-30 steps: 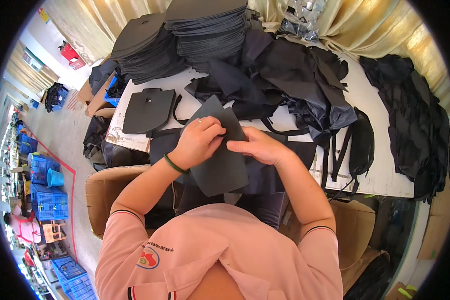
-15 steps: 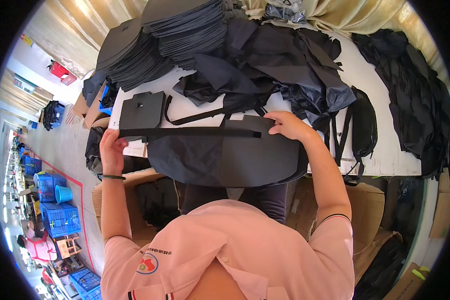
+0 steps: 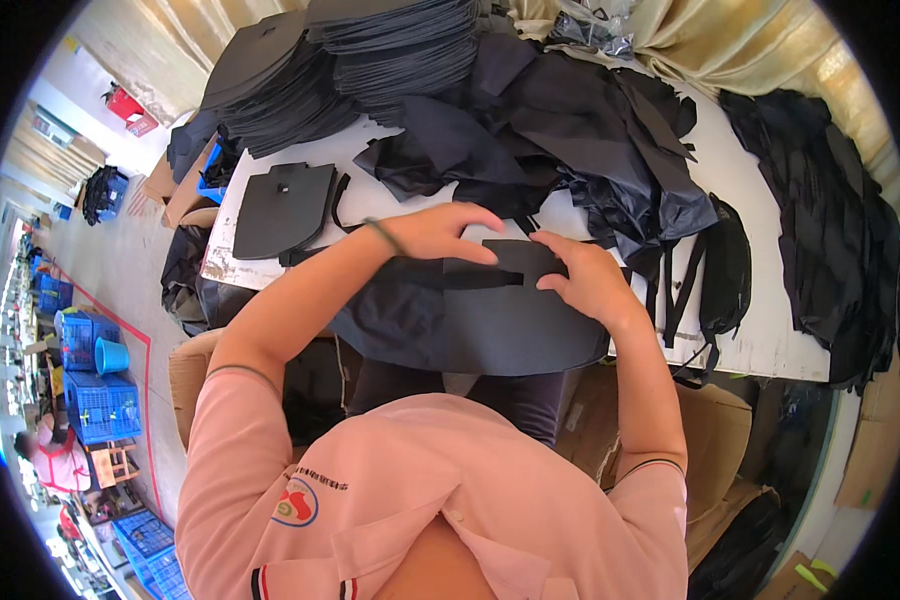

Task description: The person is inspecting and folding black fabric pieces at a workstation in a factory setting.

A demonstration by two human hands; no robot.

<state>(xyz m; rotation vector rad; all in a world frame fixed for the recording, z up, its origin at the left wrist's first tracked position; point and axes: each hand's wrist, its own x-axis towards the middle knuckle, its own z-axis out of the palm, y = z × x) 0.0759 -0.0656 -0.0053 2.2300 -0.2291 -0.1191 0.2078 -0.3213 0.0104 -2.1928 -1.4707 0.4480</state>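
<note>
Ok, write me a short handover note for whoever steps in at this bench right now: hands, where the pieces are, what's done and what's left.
Left hand: resting on the top edge of the dark fabric panel, fingers bent over the black strap across it.
Right hand: pressing a black flat piece onto the same panel.
The panel hangs over the near edge of the white table.
A single stiff cut piece lies to the left; stacks of similar pieces sit at the back, next to a heap of black fabric.
Done: panel spread out, flat piece laid on it.
Left: cannot tell whether the piece is aligned.
</note>
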